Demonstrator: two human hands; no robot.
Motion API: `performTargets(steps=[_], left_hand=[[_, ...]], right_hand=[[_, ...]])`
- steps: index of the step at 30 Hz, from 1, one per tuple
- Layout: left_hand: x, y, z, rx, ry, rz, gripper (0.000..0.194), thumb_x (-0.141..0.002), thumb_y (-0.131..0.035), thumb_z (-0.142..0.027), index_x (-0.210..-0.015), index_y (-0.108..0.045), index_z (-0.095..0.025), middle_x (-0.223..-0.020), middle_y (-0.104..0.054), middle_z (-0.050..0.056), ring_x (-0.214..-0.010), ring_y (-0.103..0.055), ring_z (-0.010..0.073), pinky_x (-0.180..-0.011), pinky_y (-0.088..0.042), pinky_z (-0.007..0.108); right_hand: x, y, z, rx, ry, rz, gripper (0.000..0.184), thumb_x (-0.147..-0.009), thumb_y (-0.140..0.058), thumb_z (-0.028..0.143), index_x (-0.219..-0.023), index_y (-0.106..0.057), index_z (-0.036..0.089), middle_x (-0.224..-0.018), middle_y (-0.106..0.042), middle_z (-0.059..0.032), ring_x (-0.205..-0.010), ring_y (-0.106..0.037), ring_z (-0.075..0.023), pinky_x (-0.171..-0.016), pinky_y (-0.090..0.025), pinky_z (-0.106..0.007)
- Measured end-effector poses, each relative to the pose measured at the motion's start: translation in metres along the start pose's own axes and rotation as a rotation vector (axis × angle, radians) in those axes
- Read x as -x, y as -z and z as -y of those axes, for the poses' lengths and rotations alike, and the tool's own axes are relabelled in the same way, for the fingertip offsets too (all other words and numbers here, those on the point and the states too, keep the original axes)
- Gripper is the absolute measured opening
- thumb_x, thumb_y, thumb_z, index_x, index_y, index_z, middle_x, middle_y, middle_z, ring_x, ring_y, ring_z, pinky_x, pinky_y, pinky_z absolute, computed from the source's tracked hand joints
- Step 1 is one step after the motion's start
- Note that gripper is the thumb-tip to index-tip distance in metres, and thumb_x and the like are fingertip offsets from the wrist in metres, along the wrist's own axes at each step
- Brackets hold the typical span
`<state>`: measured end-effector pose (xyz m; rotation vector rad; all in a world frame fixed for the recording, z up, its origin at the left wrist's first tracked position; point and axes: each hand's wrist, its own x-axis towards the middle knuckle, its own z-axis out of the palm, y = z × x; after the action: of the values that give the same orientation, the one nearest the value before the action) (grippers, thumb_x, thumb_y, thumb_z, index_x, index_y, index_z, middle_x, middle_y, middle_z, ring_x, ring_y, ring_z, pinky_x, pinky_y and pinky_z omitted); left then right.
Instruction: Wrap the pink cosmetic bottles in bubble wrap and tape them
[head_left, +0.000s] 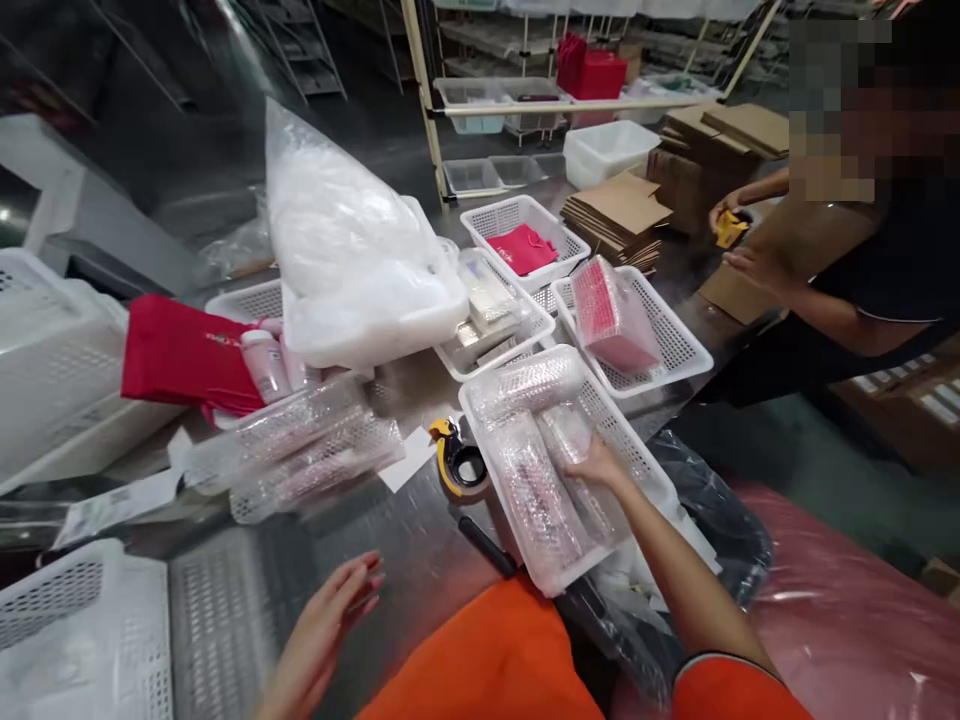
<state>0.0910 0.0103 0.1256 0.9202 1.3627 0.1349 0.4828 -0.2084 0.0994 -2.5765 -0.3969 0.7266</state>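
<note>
My right hand [598, 466] reaches into a white perforated basket [551, 580], its fingers closed round a bubble-wrapped package [574, 430]. Two more wrapped packages lie in the same basket, a longer one [529, 480] beside it and another [529, 383] across the far end. Low over the metal table hangs my left hand [337, 610], fingers loosely extended and holding nothing. A yellow and black tape dispenser [454, 460] lies left of the basket. Further left are bubble-wrapped bundles [307, 450] with pinkish contents, partly blurred.
A large bag of white material [352, 230] sits on a tray at the back. Beside it are a red bag [187, 355] and pink bottles [264, 362]. Another basket [675, 350] holds a wrapped red box [611, 315]. At right, a co-worker's hands [739, 230] handle cardboard and a tape dispenser.
</note>
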Motion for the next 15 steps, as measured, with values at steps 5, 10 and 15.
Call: performTargets(steps=[5,10,15], left_hand=[[-0.003,0.004,0.008,0.151,0.035,-0.124,0.040,-0.065,-0.081,-0.048,-0.095,-0.076,-0.021,-0.112,-0.078,0.010,-0.112,-0.071,0.0308,-0.085,-0.061,0.034],[-0.004,-0.003,-0.002,0.120,0.063,-0.079,0.042,-0.066,-0.083,-0.040,-0.100,-0.074,-0.019,-0.115,-0.077,0.012,-0.105,-0.073,0.0264,-0.086,-0.060,0.032],[-0.012,0.007,-0.015,-0.065,-0.084,-0.039,0.058,-0.064,-0.082,-0.059,-0.104,-0.072,-0.018,-0.116,-0.075,0.014,-0.102,-0.073,0.0262,-0.088,-0.057,0.034]], right_hand=[[-0.012,-0.029,-0.011,0.213,-0.084,0.162,0.091,-0.079,-0.076,0.050,-0.147,-0.035,0.006,-0.138,-0.052,-0.0260,-0.128,-0.054,-0.0368,-0.102,-0.045,-0.041],[-0.028,-0.037,-0.037,0.285,-0.022,0.140,0.074,-0.093,-0.058,0.048,-0.150,-0.034,0.008,-0.135,-0.054,-0.0244,-0.130,-0.053,-0.0355,-0.105,-0.042,-0.041],[-0.046,-0.052,-0.056,0.315,0.121,0.069,0.080,-0.090,-0.057,0.049,-0.150,-0.033,0.001,-0.133,-0.058,-0.0289,-0.130,-0.054,-0.0386,-0.109,-0.040,-0.047]])
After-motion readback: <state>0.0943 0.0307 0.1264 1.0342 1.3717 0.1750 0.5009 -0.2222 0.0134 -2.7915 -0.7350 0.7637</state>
